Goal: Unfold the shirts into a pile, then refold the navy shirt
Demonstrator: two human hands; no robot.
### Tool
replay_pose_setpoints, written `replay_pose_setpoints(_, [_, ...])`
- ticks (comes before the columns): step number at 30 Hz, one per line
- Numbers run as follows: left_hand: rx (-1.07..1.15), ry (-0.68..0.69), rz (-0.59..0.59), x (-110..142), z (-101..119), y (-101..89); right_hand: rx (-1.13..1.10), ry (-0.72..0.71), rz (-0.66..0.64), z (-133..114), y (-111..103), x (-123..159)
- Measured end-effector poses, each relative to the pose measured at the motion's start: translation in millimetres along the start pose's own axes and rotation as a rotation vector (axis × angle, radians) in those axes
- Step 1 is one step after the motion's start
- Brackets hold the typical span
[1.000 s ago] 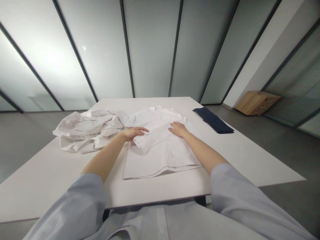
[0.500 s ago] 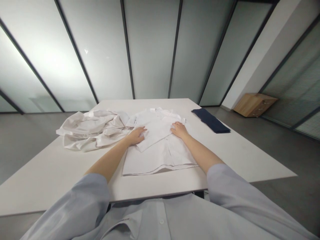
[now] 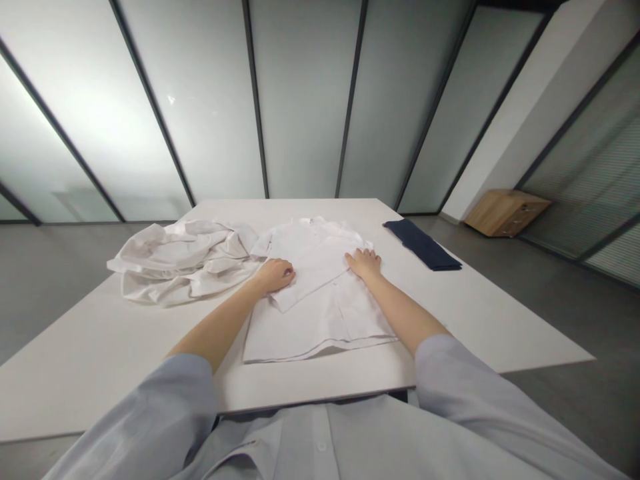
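Note:
A white shirt (image 3: 320,317) lies spread on the table, its hem toward me and a sleeve folded diagonally across the front. At the shirt's left edge, my left hand (image 3: 275,275) has its fingers curled in on the white cloth beside the folded sleeve. My right hand (image 3: 365,263) rests flat on the right side of the shirt, fingers spread.
A crumpled heap of white cloth (image 3: 185,260) sits left of the shirt on the white table (image 3: 480,320). Toward the right edge lies a folded dark blue cloth (image 3: 424,245). Beyond the table, a wooden cabinet (image 3: 505,212) stands on the floor by frosted glass panels.
My left hand has gone from lying with fingers extended to curling them at the shirt's edge. My right hand has shifted slightly right, its fingers more spread.

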State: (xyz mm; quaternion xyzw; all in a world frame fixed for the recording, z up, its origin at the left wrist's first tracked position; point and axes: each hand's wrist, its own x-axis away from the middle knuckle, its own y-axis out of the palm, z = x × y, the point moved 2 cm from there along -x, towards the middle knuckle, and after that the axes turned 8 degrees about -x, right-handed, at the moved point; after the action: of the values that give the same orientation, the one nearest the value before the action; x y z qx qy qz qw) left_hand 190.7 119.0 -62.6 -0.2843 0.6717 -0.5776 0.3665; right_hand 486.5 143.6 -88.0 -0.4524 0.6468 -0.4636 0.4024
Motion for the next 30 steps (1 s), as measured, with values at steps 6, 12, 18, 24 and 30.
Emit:
replay_pose_setpoints(6, [-0.056,-0.027,0.045,-1,4,-1.5,-0.030,0.071,0.030,11,-2,-8])
replay_pose_setpoints(12, [0.046,0.030,0.054,2,1,13.3,-0.033,0.047,0.004,18,10,-17])
replay_pose_setpoints(18, [0.104,0.059,-0.011,1,-6,23.9,-0.024,0.048,0.032,22,9,-21])
replay_pose_setpoints(24, [0.097,0.057,0.008,1,-6,22.8,-0.078,-0.026,0.106,47,-7,-48])
replay_pose_setpoints(30, [0.101,0.042,0.012,3,-4,22.3,-0.182,-0.008,0.072,63,-15,-86])
